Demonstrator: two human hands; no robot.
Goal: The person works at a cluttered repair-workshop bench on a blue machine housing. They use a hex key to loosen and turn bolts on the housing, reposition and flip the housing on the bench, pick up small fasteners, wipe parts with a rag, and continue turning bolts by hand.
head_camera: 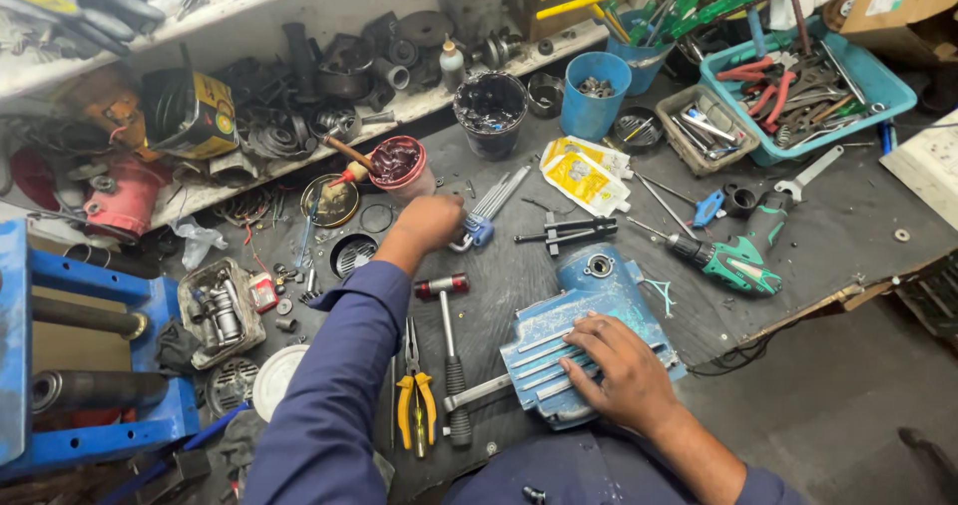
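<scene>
My right hand [611, 367] lies flat, fingers spread, on a blue finned metal housing [584, 305] at the near middle of the dark workbench. My left hand [429, 222] reaches forward and closes around a set of hex keys in a blue holder [489, 211], just below a red tub of dark grease [397, 162]. A small hammer with a red-and-black head [446, 325] lies between my arms. Beside it rest yellow-handled pliers [416, 400].
A green power tool [736, 255] lies to the right. Behind it sit a teal tray of tools [878, 96], blue cups [595, 94], a black grease tub [491, 111] and yellow pouches [584, 178]. Metal parts crowd the white shelf [299, 6]. A blue vise [70, 365] stands left.
</scene>
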